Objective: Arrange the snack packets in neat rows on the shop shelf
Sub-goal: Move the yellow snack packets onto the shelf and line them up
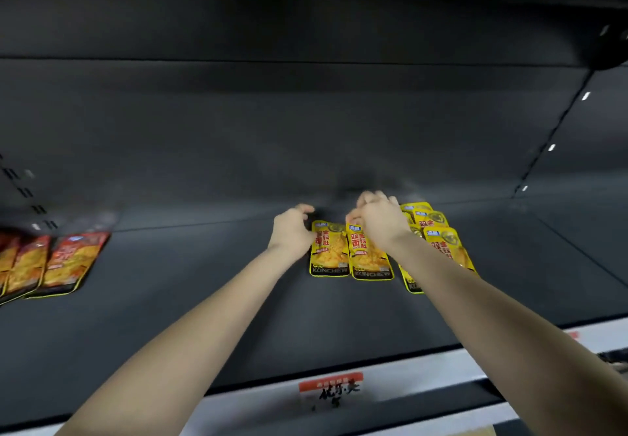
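- Head view, looking down onto a dark shelf [210,299] with a dark back panel behind it.
- Two bare forearms reach in from below, towards the back of the shelf.
- Yellow packets lie flat to the right of centre, near the back.
- First yellow packet [329,252] and second yellow packet [371,258] sit side by side with edges touching, printed faces up, bottoms towards the front.
- Just right of those is a pile of yellow packets [446,245], overlapping one another and partly hidden by the right forearm.
- Left hand [292,231]: fingers curled like a claw, the hand covering the top left corner of the first yellow packet. Cannot tell whether it grips anything.
- Right hand [379,221]: fingers bunched and curled over the top edge of the second yellow packet, thumb tip at its top left corner. The image is blurred here, so I cannot tell whether it has a hold.
- Red packets [68,262] lie in an overlapping row at the far left, well apart from the yellow ones.
- On the pale front strip [441,371] sits a red label [331,381] with dark handwriting beneath; I cannot read it.
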{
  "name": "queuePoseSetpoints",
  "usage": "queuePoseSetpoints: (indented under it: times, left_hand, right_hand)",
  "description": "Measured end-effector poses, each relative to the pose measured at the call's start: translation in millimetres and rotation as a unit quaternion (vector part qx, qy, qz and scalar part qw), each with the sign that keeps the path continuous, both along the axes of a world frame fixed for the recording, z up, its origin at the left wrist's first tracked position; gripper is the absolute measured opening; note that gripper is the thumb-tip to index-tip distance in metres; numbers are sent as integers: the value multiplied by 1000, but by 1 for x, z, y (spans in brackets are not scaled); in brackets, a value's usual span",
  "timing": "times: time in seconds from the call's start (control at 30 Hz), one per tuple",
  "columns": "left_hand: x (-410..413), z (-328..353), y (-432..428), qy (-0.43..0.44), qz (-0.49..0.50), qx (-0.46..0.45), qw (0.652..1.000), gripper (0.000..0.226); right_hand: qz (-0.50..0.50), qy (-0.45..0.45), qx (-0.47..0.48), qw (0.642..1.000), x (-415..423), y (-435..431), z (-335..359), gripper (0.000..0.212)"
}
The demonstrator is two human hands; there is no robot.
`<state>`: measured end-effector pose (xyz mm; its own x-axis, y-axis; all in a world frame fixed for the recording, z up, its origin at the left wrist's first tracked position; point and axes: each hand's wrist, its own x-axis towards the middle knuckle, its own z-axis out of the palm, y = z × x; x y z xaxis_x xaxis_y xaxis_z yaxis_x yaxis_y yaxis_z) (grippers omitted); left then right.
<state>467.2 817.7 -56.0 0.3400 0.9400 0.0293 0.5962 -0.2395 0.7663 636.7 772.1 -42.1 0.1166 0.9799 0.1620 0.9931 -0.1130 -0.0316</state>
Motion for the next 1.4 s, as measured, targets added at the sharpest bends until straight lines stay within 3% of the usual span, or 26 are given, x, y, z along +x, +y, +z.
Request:
queuePoseSetpoints:
  times: [0.1,0.23,0.37,0.47,0.67,1.1,1.27,1.4]
  left_hand:
    - [-12,-2,-9,80,-46,95,991,38]
    - [-27,3,-29,159,-178,172,956,42]
    - [-24,-2,-52,296,-267,210,893,56]
    - [-16,-11,-62,337,-255,181,888,55]
    - [3,-8,-59,361,-218,159,893,57]
    - [21,-4,-62,367,-185,139,901,63]
    - [16,-3,-62,325,-196,113,918,62]
    - [-13,4,-59,256,-136,176,941,65]
  right_hand:
    - [-10,40,-11,999,-4,-4,-5,43]
    - [-23,65,25,997,-11,-18,3,40]
    - [-28,32,-84,996,-30,-55,-1,32]
    - [-31,41,-138,989,-42,-74,-10,40]
    - [-70,88,-128,985,-45,-60,-22,61]
    - [-82,90,-120,985,-40,-27,-27,62]
    - [-64,97,-146,982,-35,-27,-19,63]
    - [-18,98,-116,988,-59,-20,-2,63]
